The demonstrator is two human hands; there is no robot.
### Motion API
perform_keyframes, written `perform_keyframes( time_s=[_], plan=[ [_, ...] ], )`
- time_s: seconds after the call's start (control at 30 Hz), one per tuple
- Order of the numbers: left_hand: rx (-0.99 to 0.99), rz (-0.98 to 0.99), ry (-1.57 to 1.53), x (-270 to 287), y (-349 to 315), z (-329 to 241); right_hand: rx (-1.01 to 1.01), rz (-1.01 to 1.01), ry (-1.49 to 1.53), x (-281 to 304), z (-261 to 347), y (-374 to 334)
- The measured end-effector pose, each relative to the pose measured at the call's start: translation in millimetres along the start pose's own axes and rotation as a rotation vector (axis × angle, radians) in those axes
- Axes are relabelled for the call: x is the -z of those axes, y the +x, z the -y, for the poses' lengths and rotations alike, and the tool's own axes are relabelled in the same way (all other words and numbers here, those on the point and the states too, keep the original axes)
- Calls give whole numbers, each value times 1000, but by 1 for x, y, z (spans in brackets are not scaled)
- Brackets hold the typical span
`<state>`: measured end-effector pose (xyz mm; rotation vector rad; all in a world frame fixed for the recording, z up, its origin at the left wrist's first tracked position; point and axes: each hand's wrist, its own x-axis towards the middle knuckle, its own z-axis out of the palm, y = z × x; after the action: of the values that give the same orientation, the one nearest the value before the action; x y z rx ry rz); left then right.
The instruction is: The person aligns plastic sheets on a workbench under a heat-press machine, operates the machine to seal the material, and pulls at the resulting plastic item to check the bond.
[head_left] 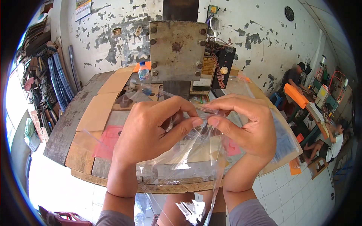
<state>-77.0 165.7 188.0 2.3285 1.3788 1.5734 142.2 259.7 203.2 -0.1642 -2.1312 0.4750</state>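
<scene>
My left hand [151, 130] and my right hand [245, 126] meet over the middle of the work table [102, 179]. Each pinches a clear plastic sheet [184, 158] between thumb and fingers, where the film is bunched together. The sheet hangs down from my fingertips past the table's front edge, wrinkled and shining. Under it, pink sheets [107, 141] lie on the table, partly hidden by my left forearm and the film. The exact edge in my fingers is too crumpled to make out.
A metal press with a bolted plate [177, 49] stands behind my hands. A water bottle [143, 71] is left of it. Cardboard pieces [94, 111] cover the table's left side. To the right, two people work at a bench with an orange sheet [296, 95]. Rolls and scraps [56, 75] lean far left.
</scene>
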Motion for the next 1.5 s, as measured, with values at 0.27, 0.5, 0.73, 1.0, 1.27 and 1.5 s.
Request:
perform_keyframes(
  time_s=[0.27, 0.5, 0.73, 1.0, 1.27, 1.5],
  plan=[
    [61, -134, 111, 11, -4, -1, -88, -111, 65, -6, -7, 3],
    [75, -160, 245, 19, -1, 4, -159, -149, 130, -10, -7, 4],
    [75, -184, 179, 21, -1, 3, -185, -188, 154, -10, -9, 5],
    [-130, -337, 471, 27, 4, 4, -227, -214, 211, -8, -12, 6],
    [43, -226, 309, 30, -1, 5, -208, -229, 189, -7, -12, 7],
    [138, -22, 144, 22, 1, 1, -251, -260, 202, 6, -11, -2]
  ],
)
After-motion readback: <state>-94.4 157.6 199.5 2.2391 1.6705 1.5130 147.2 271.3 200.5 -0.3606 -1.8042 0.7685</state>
